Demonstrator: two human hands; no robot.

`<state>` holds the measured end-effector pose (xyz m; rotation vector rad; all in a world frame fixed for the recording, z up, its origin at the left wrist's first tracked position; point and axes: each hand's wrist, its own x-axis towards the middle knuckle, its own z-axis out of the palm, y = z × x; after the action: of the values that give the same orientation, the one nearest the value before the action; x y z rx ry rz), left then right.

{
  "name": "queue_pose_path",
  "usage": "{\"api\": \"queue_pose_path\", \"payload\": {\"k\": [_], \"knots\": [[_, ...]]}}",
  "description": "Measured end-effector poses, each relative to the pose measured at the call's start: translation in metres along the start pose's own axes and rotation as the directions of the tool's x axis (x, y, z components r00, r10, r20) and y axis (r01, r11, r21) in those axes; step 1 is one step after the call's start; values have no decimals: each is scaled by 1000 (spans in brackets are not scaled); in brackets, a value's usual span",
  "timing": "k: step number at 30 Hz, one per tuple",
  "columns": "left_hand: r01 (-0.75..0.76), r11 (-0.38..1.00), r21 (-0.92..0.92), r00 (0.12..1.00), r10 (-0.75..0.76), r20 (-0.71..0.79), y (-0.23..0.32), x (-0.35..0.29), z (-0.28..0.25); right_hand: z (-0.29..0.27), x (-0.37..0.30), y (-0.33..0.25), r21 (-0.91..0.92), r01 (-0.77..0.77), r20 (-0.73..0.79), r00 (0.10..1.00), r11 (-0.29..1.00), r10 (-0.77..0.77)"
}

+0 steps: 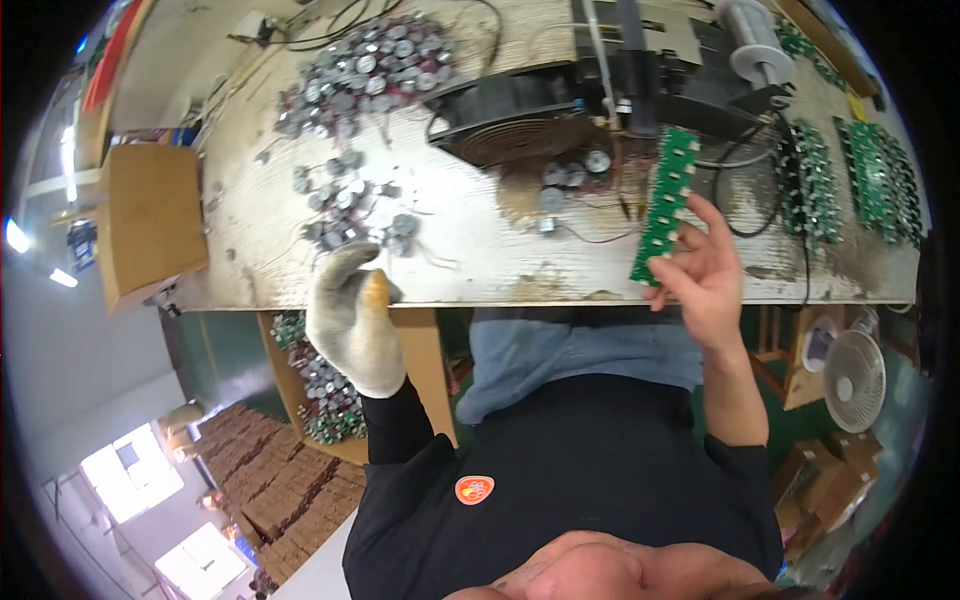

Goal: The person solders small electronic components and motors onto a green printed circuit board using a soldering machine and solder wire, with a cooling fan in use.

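Observation:
My right hand pinches the lower end of a long green circuit board strip between thumb and fingers. The strip stands tilted above the table, with a row of small pale parts along it. My left hand, in a whitish glove with an orange-stained thumb, hovers at the table's front edge. Its fingers are curved and apart from the thumb, with nothing visible between them. Just beyond it lies a loose cluster of small round metal motors with thin wires. Several more motors sit near the middle.
A large heap of motors lies at the back left. A black fan and a solder spool stand at the back. Green board stacks line the right. A cardboard box is at the left; a filled carton sits below.

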<state>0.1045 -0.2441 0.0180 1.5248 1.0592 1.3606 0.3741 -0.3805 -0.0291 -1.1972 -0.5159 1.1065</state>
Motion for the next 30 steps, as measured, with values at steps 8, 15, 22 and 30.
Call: {"api": "queue_pose_path", "payload": {"k": [8,15,22,30], "knots": [[-313,671,673,843,-131,522,-2,11,-22,3,7,3,-5,32,59,998,999,-32],[-289,751,594,812,-136,567,-32,10,-10,5,6,5,-18,49,54,997,999,-48],[-248,740,625,829,-172,532,-38,11,-5,7,7,7,-10,48,50,998,999,-48],[-218,764,608,806,-211,553,-37,12,-1,3,6,6,-6,54,63,997,999,-54]]}}
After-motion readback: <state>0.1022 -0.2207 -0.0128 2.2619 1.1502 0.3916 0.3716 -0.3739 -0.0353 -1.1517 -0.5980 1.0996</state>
